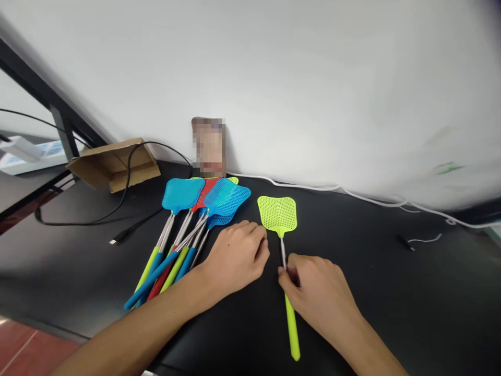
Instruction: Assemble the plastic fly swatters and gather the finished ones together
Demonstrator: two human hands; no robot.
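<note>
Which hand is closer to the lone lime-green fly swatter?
Right. The right hand holds the lime-green fly swatter; the left hand is just left of it, apparently not touching.

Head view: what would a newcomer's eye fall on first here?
First, the lime fly swatter just right of centre, held by its shaft in the right hand. Next, the overlapping heap of blue, red and lime swatters to its left, on the black table. Then, the cardboard box at the back left.
</note>
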